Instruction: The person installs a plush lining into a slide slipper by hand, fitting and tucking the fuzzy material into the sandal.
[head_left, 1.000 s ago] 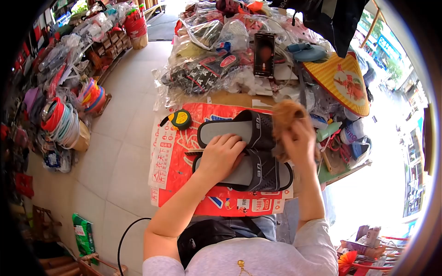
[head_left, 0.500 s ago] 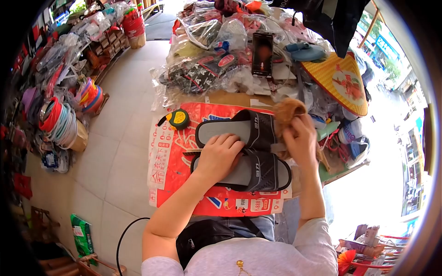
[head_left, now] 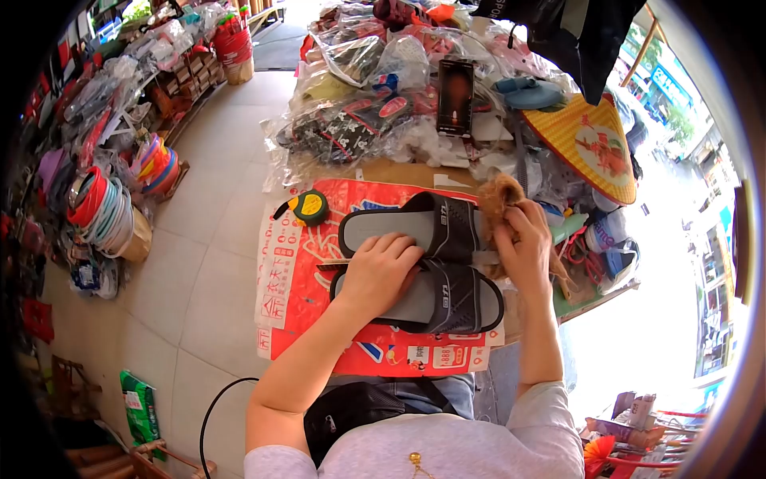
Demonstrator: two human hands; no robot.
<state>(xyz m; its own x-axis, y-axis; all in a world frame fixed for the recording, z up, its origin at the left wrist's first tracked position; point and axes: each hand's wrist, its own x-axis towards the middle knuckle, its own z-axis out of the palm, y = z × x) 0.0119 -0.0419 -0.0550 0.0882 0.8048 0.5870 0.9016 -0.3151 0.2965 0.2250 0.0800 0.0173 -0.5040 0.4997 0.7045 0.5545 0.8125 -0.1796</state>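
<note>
Two black slides with grey insoles lie side by side on a red printed bag, the upper slipper [head_left: 403, 227] farther from me and the lower slipper [head_left: 447, 295] nearer. My left hand [head_left: 383, 271] rests on them, its fingers bent over the inner edges and its fingertips partly hidden. In my right hand [head_left: 523, 243] is a brown fluffy piece, gripped near the open ends of the slides. The brown fluffy piece [head_left: 499, 199] touches the upper slipper's end. The red bag [head_left: 307, 311] lies flat beneath both slides.
A yellow-green tape measure [head_left: 311, 207] lies at the bag's upper left. Behind are plastic-wrapped goods [head_left: 351, 128], an upright phone [head_left: 455, 97] and blue slippers [head_left: 531, 93]. A yellow conical hat [head_left: 586, 148] is at the right, and a black bag [head_left: 570, 40] hangs above.
My right hand and the brown fluffy piece have shifted slightly along the slippers' right ends. My left hand has stayed almost in place on the slides.
</note>
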